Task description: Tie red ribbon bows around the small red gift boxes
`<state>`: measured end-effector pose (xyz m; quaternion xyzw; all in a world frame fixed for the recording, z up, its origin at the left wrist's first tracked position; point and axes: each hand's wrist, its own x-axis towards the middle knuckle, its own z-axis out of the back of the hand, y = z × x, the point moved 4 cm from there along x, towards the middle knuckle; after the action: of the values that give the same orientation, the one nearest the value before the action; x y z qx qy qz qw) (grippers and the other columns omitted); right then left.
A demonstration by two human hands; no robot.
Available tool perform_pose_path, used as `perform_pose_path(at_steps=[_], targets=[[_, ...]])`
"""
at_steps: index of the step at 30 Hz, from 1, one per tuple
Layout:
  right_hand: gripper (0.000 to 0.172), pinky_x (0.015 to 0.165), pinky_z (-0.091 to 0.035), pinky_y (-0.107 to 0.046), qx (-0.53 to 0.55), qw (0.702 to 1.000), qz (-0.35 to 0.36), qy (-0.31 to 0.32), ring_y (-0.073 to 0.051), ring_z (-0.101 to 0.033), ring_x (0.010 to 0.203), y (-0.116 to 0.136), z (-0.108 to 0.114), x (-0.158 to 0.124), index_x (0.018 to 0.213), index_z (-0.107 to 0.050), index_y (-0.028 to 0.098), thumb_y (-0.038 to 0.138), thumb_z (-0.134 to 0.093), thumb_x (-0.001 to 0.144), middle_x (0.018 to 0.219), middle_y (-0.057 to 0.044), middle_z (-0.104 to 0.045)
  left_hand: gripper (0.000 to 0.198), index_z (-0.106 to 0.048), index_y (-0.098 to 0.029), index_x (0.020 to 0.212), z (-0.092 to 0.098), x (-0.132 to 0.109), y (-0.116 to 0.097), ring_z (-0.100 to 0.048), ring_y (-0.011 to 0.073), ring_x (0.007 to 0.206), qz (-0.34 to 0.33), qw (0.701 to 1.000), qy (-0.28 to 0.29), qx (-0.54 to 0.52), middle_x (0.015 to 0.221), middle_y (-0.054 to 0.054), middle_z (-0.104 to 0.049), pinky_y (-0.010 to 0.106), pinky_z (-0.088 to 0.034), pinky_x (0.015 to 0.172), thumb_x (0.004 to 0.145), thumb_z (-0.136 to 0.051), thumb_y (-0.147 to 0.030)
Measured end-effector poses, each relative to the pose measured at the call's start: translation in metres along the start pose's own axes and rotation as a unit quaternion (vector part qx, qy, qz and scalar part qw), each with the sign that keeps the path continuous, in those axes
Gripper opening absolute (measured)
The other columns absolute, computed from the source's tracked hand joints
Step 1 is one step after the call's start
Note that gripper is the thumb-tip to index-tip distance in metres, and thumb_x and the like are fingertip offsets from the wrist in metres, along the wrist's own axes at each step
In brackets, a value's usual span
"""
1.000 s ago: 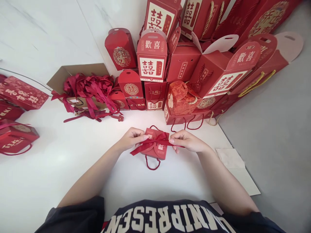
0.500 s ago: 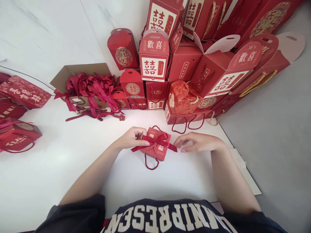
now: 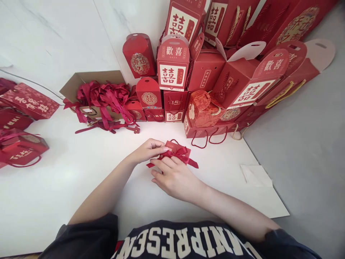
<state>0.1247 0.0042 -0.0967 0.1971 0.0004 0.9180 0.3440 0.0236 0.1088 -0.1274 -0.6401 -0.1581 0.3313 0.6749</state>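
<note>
A small red gift box (image 3: 174, 147) sits on the white table, mostly hidden under my hands, with its red cord handle showing at the far side. A red satin ribbon bow (image 3: 179, 153) crosses its top, one tail (image 3: 192, 163) trailing right and another (image 3: 150, 165) left. My left hand (image 3: 147, 150) pinches the ribbon near the bow's knot. My right hand (image 3: 172, 176) has crossed in front, its fingers curled over the box's near side.
Behind my hands stand stacked red gift boxes and bags (image 3: 172, 68). A cardboard box of loose red ribbons (image 3: 99, 97) is back left, and more red boxes (image 3: 29, 102) lie at far left. A white paper sheet (image 3: 256, 175) lies near the table's right edge (image 3: 265, 187), beside the grey floor.
My hands first pulled the ribbon ends apart. My right hand then let go, moved right of the box, and now lies across its near side. The left hand stays at the bow.
</note>
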Motion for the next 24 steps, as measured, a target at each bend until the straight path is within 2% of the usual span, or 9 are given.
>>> perform_pose_path(at_steps=[2, 5, 9, 12, 16, 18, 20, 22, 24], targets=[[0.022, 0.072, -0.045, -0.039, -0.049, 0.998, 0.021, 0.022, -0.026, -0.054, 0.091, 0.005, -0.005, 0.004, 0.097, -0.067, 0.008, 0.018, -0.048, 0.095, 0.113, -0.017, -0.063, 0.045, -0.045, -0.014, 0.057, -0.002, 0.0, -0.002, -0.03, 0.0058, 0.05, -0.003, 1.0, -0.012, 0.019, 0.054, -0.006, -0.035, 0.021, -0.023, 0.047, 0.084, -0.061, -0.046], [0.022, 0.067, -0.045, -0.037, -0.051, 0.997, 0.054, 0.029, -0.024, -0.056, 0.084, 0.007, -0.001, 0.002, 0.097, -0.067, 0.007, 0.006, -0.046, 0.092, 0.1, -0.014, -0.067, 0.046, -0.045, -0.014, 0.056, -0.006, -0.001, -0.006, -0.033, 0.0063, 0.052, -0.012, 0.996, -0.051, 0.07, 0.054, -0.005, -0.038, 0.02, -0.026, 0.05, 0.079, -0.066, -0.048], [0.023, 0.078, -0.049, -0.035, 0.079, 0.995, 0.052, -0.006, -0.021, -0.06, 0.091, -0.003, 0.022, -0.016, 0.102, -0.067, 0.013, 0.012, -0.045, 0.096, 0.1, -0.008, -0.07, 0.051, -0.04, -0.015, 0.055, -0.012, -0.002, -0.009, -0.033, 0.0069, 0.054, -0.007, 0.985, -0.103, 0.14, 0.054, -0.006, -0.036, 0.02, -0.026, 0.05, 0.075, -0.068, -0.053], [0.021, 0.083, -0.05, -0.033, 0.184, 0.982, 0.032, -0.012, -0.019, -0.063, 0.091, -0.014, 0.035, -0.033, 0.103, -0.068, 0.018, 0.016, -0.048, 0.096, 0.101, -0.005, -0.073, 0.051, -0.039, -0.015, 0.056, -0.014, -0.003, -0.009, -0.032, 0.0071, 0.054, -0.006, 0.978, -0.113, 0.174, 0.054, -0.006, -0.035, 0.02, -0.024, 0.049, 0.075, -0.066, -0.055], [0.02, 0.074, -0.051, -0.033, 0.245, 0.969, 0.02, -0.001, -0.019, -0.065, 0.081, -0.02, 0.03, -0.047, 0.1, -0.069, 0.022, 0.016, -0.051, 0.093, 0.102, -0.005, -0.074, 0.049, -0.043, -0.015, 0.057, -0.014, -0.002, -0.01, -0.033, 0.0077, 0.054, -0.014, 0.97, -0.119, 0.212, 0.055, -0.005, -0.04, 0.021, -0.026, 0.051, 0.076, -0.065, -0.055], [0.022, 0.07, -0.05, -0.032, 0.27, 0.961, 0.039, 0.042, -0.019, -0.066, 0.079, -0.018, 0.024, -0.05, 0.098, -0.07, 0.022, 0.015, -0.05, 0.092, 0.098, -0.005, -0.075, 0.05, -0.039, -0.016, 0.056, -0.014, -0.003, -0.012, -0.03, 0.0074, 0.053, -0.014, 0.963, -0.133, 0.234, 0.054, -0.006, -0.036, 0.021, -0.024, 0.05, 0.076, -0.065, -0.054], [0.02, 0.07, -0.05, -0.03, 0.339, 0.931, 0.078, 0.115, -0.017, -0.067, 0.077, -0.016, 0.022, -0.053, 0.094, -0.071, 0.021, 0.015, -0.052, 0.091, 0.091, -0.003, -0.075, 0.052, -0.035, -0.017, 0.056, -0.014, -0.004, -0.014, -0.027, 0.0073, 0.052, -0.008, 0.954, -0.151, 0.259, 0.052, -0.007, -0.031, 0.021, -0.023, 0.049, 0.076, -0.065, -0.054], [0.015, 0.074, -0.051, -0.027, 0.432, 0.877, 0.104, 0.182, -0.015, -0.067, 0.077, -0.02, 0.029, -0.054, 0.094, -0.071, 0.021, 0.02, -0.057, 0.089, 0.087, -0.001, -0.075, 0.053, -0.037, -0.017, 0.055, -0.013, -0.006, -0.017, -0.027, 0.0074, 0.051, 0.003, 0.945, -0.16, 0.285, 0.051, -0.007, -0.031, 0.021, -0.022, 0.049, 0.075, -0.065, -0.057], [0.016, 0.08, -0.051, -0.027, 0.492, 0.849, 0.059, 0.183, -0.015, -0.067, 0.082, -0.037, 0.039, -0.049, 0.099, -0.071, 0.022, 0.029, -0.061, 0.089, 0.091, -0.002, -0.075, 0.051, -0.044, -0.016, 0.057, -0.014, -0.008, -0.02, -0.031, 0.008, 0.05, 0.013, 0.938, -0.159, 0.307, 0.051, -0.006, -0.037, 0.021, -0.023, 0.049, 0.073, -0.065, -0.06]])
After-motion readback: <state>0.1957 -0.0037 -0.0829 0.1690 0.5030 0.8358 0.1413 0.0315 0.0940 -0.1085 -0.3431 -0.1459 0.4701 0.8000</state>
